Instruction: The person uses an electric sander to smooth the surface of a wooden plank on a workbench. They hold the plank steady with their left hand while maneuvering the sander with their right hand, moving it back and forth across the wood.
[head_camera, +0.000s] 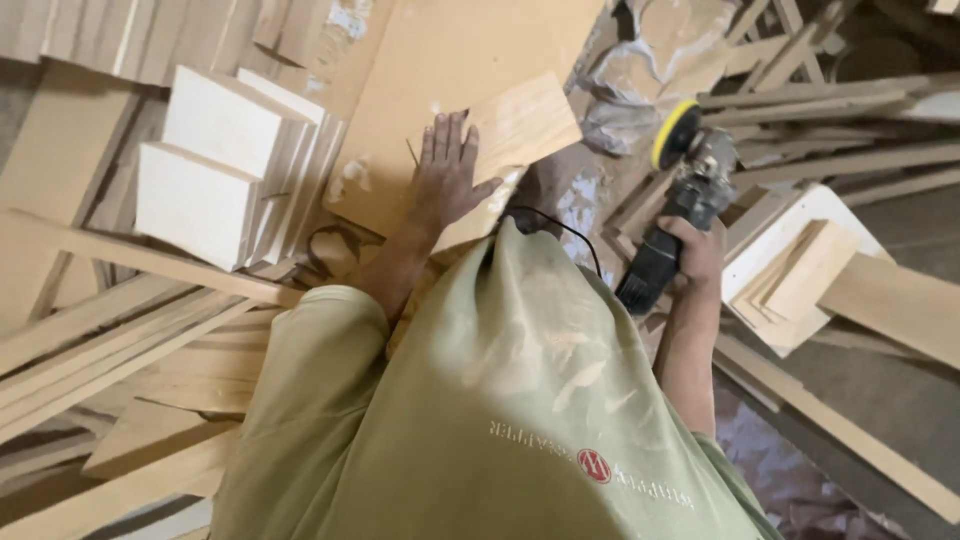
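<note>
The left hand (445, 175) lies flat, grip released, on a thin, stiff, light plywood panel (520, 130) near the right edge of the large board (450, 60), best pinned from above, while the right hand (697, 250) clenches the heavy sander (680, 190).

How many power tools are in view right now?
1: a sander with a yellow disc, held in the right hand, off to the right of the wooden panel under the left hand. Others may be hidden.
</note>
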